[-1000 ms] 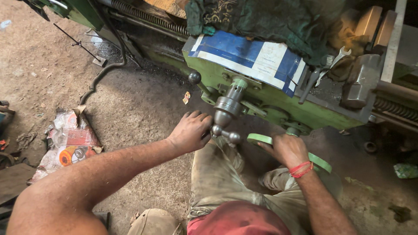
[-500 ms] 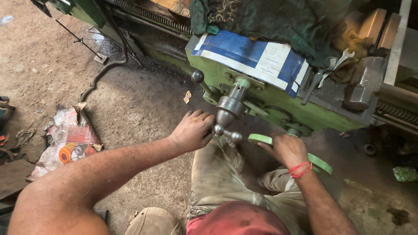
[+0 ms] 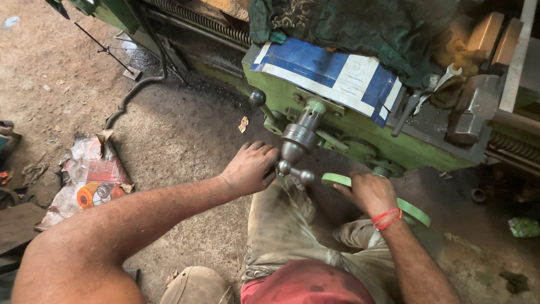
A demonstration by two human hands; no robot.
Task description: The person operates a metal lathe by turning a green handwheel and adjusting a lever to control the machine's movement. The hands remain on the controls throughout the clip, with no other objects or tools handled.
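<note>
**Both hands on the lathe carriage controls**

We find the person crouched on the dirt floor (image 3: 185,141) against the front of a green lathe carriage (image 3: 360,132). The left hand (image 3: 250,168) is curled about the steel ball-ended crank handle (image 3: 295,171), which projects from a grey hub (image 3: 299,138) at the lower front edge of the carriage; fingers wrap one arm of the handle, closed on it, thumb hidden beneath. The right hand (image 3: 368,191) grips the rim of a green handwheel (image 3: 413,211) just right of the crank, under the same front edge; its fingers fold over the rim, how tightly we cannot tell.

On top of the carriage lies a blue-and-white printed sheet (image 3: 332,73), a dark green cloth (image 3: 365,28) behind it, and an open-ended spanner (image 3: 444,76) toward the right corner. A black-knobbed lever (image 3: 259,100) stands out at the carriage's left corner. On the floor to the left lie a crumpled printed bag (image 3: 93,180) and a dark hose (image 3: 138,84).

In our judgement, the work in hand is best done by turning each control slowly and evenly, one hand steadying while the other feeds, wrists kept clear of the neighbouring lever. The spanner and the cloth sit loose near moving parts; we would have them taken off the carriage. The red thread band (image 3: 387,218) on the right wrist should stay clear of the wheel.
</note>
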